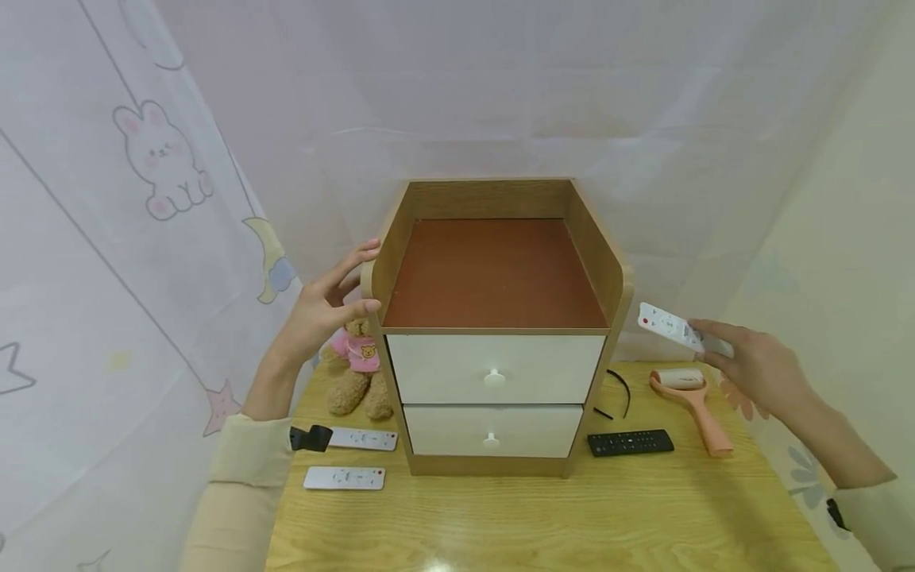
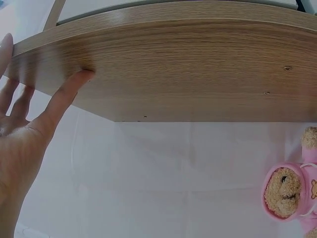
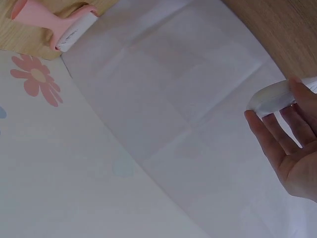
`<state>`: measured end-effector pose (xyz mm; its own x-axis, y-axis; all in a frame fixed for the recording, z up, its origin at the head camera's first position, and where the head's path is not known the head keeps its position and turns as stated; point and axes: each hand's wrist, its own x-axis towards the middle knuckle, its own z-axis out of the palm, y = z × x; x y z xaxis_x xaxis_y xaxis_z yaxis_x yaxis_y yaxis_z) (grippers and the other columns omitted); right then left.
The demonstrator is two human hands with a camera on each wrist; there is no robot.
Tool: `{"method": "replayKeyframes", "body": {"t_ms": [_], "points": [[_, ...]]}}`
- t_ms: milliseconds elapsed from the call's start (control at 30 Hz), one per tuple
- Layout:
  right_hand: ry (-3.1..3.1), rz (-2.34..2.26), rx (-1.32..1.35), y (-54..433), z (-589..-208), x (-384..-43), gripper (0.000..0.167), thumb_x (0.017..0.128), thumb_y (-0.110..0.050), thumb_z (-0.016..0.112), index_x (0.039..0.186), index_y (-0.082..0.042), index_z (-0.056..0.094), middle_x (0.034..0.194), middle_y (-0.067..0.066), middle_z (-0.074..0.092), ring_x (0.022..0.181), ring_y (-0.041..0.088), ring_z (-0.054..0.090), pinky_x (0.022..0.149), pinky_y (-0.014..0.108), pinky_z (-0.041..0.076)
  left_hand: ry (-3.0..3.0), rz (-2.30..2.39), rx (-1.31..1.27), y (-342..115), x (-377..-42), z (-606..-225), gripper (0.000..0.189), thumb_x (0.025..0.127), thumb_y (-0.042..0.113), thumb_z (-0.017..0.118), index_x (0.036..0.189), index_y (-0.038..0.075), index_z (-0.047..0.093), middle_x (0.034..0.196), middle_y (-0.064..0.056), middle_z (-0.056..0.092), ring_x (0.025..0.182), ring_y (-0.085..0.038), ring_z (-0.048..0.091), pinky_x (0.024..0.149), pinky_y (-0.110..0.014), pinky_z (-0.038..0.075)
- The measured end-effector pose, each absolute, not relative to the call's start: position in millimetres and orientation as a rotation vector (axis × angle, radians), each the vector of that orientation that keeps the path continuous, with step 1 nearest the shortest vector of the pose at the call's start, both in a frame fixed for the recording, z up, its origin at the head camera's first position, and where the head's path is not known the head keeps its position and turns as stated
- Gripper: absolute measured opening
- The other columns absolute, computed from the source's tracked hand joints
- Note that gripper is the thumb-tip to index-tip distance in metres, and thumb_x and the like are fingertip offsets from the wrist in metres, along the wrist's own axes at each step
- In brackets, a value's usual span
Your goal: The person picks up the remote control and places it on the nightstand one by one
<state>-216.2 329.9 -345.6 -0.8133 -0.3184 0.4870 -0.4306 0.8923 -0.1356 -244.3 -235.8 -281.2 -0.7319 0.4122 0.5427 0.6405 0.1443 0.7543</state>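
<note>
In the head view a wooden cabinet with two white drawers stands mid-table, both drawers closed. My left hand touches the upper part of its left side panel, thumb near the front edge, fingers extended. The left wrist view shows this hand with a fingertip against the wood-grain panel. Out to the right of the cabinet, my right hand pinches a white remote control between thumb and fingers, raised above the table. The right wrist view shows the remote edge-on, partly hidden by the thumb.
Two white remotes, the nearer one in full view, lie left of the cabinet, near a teddy bear in pink. To the right are a black remote, a thin black band and an orange-handled lint roller. Curtains surround the table.
</note>
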Motion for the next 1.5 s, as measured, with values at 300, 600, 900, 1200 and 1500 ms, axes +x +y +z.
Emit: {"method": "replayKeyframes", "body": {"t_ms": [300, 600, 900, 1200, 1500], "points": [[-2.572, 0.293, 0.557, 329, -319, -220, 0.05, 0.078, -0.007, 0.077, 0.125, -0.002, 0.061, 0.081, 0.023, 0.066, 0.046, 0.011, 0.026, 0.04, 0.023, 0.019, -2.21, -1.591, -1.029, -234, -241, -280, 0.065, 0.087, -0.01, 0.064, 0.146, 0.002, 0.039, 0.156, -0.007, 0.029, 0.142, -0.025, 0.028, 0.106, -0.024, 0.037], [-2.566, 0.278, 0.525, 326, -289, -221, 0.052, 0.078, -0.006, 0.078, 0.127, -0.003, 0.061, 0.076, 0.022, 0.065, 0.044, 0.012, 0.024, 0.039, 0.024, 0.018, -2.229, -1.56, -1.006, -229, -238, -278, 0.064, 0.087, -0.01, 0.064, 0.145, 0.002, 0.04, 0.156, -0.006, 0.03, 0.143, -0.021, 0.028, 0.112, -0.032, 0.029], [-2.529, 0.262, 0.507, 323, -265, -225, 0.052, 0.076, -0.006, 0.079, 0.125, -0.004, 0.063, 0.073, 0.022, 0.064, 0.046, 0.016, 0.027, 0.039, 0.027, 0.019, -2.203, -1.565, -1.024, -227, -238, -279, 0.065, 0.086, -0.012, 0.064, 0.145, 0.001, 0.04, 0.156, -0.008, 0.03, 0.142, -0.02, 0.028, 0.113, -0.035, 0.027], [-2.528, 0.237, 0.497, 320, -246, -233, 0.048, 0.079, -0.01, 0.078, 0.124, -0.005, 0.064, 0.073, 0.028, 0.062, 0.048, 0.02, 0.03, 0.038, 0.03, 0.022, -2.195, -1.566, -1.027, -226, -239, -280, 0.064, 0.086, -0.011, 0.064, 0.145, 0.001, 0.04, 0.156, -0.007, 0.03, 0.143, -0.02, 0.027, 0.113, -0.035, 0.027], [-2.555, 0.146, 0.526, 314, -230, -235, 0.051, 0.077, -0.01, 0.079, 0.125, -0.005, 0.063, 0.068, 0.019, 0.061, 0.046, 0.018, 0.027, 0.038, 0.029, 0.022, -2.148, -1.619, -1.084, -223, -244, -284, 0.066, 0.084, -0.017, 0.062, 0.144, -0.002, 0.039, 0.156, -0.01, 0.028, 0.143, -0.023, 0.026, 0.113, -0.036, 0.028]]}}
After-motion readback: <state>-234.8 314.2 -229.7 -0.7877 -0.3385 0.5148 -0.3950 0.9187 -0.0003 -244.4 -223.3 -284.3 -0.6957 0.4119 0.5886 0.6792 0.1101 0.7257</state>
